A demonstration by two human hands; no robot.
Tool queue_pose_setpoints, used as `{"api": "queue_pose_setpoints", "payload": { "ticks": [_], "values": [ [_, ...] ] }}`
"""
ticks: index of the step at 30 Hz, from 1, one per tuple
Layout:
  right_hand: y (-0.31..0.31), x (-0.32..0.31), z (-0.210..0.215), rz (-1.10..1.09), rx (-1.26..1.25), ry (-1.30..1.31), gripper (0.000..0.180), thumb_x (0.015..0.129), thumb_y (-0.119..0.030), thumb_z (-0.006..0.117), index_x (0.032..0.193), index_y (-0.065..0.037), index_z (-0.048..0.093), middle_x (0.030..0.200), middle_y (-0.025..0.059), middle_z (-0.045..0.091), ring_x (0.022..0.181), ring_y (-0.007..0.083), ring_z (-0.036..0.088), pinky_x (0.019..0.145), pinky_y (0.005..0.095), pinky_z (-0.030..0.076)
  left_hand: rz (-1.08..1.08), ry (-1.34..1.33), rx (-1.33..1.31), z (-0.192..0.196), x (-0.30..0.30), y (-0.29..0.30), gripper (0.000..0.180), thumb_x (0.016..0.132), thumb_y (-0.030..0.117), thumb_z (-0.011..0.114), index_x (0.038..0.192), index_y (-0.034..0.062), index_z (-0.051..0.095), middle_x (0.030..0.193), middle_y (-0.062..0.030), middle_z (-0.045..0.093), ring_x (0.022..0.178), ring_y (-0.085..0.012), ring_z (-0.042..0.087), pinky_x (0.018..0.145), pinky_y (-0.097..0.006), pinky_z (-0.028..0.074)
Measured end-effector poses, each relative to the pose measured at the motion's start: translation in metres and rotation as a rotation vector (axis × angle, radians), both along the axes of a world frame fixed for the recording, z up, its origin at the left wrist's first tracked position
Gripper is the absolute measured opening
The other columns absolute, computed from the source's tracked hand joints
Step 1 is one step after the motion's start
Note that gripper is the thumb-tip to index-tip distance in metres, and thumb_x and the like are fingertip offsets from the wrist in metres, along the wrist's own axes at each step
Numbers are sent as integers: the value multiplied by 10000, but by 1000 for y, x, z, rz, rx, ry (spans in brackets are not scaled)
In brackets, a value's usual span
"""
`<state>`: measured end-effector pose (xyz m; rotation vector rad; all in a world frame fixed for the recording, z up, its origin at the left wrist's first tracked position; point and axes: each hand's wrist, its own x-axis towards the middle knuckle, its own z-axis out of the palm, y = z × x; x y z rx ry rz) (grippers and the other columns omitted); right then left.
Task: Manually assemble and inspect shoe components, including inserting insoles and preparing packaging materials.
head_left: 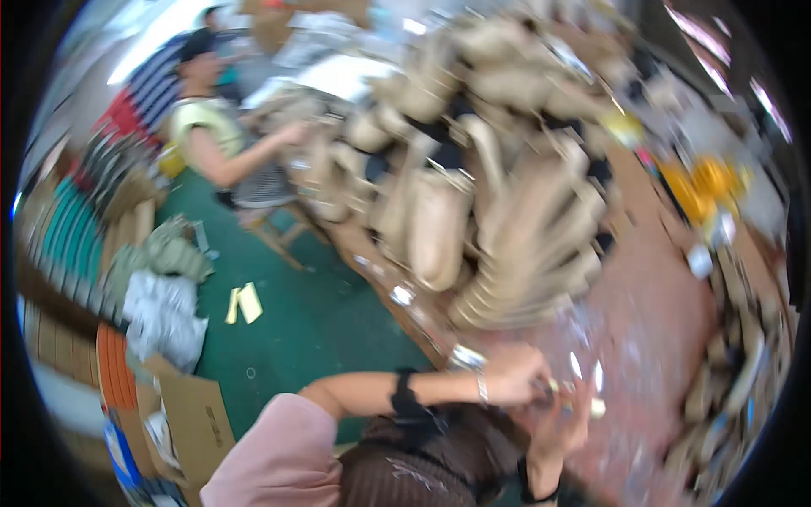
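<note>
My left hand (515, 374) reaches over the near edge of the reddish-brown worktable (642, 338), its fingers closed on something small that blur hides. A bracelet circles its wrist, and a dark band sits further up the forearm. Close against its fingertips is my right hand (561, 429), fingers bent inward at the same spot, with a dark band on the wrist. Small pale yellow bits show between and beside the fingers, too smeared to name. Just beyond both hands rises a large heap of tan, shoe-shaped pieces (439, 228), some stacked in a fanned row, with black parts among them.
A co-worker (207, 139) sits across at the left, arms reaching toward the heap. Yellow items (710, 182) lie at the far right, above more brown pieces (726, 363). Plastic bags (165, 317), an open cardboard box (198, 414) and yellow slips (248, 302) lie on the green floor.
</note>
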<state>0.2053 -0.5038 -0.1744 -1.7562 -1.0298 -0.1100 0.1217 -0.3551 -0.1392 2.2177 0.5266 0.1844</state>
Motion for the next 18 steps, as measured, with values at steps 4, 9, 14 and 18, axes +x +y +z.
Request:
{"api": "queue_pose_setpoints", "payload": {
  "ticks": [4, 9, 14, 18],
  "values": [
    [1, 0, 21, 37, 39, -249, 597, 843, -229, 771, 1353, -11, 551, 1156, 196, 670, 886, 357, 683, 711, 424, 572, -160, -190, -348, -31, 12, 7, 285, 702, 194, 753, 900, -10, 726, 842, -161, 722, 776, -259, 692, 681, -403, 524],
    [-6, 9, 0, -129, -181, -217, 502, 914, -170, 668, 1388, -76, 535, 867, 161, 719, 734, 342, 695, 659, 445, 553, -323, -72, -865, -61, 24, 22, 335, 637, -57, 717, 972, -35, 713, 849, -53, 717, 732, -122, 637, 630, -299, 508],
    [-12, 20, 4, 27, -86, -360, 539, 945, -166, 634, 1437, -39, 458, 1178, 219, 660, 985, 365, 677, 792, 425, 561, -238, 29, -959, -92, 54, 20, 379, 628, -61, 704, 1005, -36, 719, 855, -43, 721, 775, -143, 645, 671, -319, 512],
    [-40, 35, -1, -140, -150, -136, 607, 949, -148, 637, 1473, -9, 364, 1356, 221, 558, 1166, 378, 590, 920, 439, 524, -81, -5, 64, -110, 73, 9, 502, 689, 103, 704, 1170, -4, 612, 892, -196, 658, 780, -341, 628, 701, -445, 521]
  ]
}}
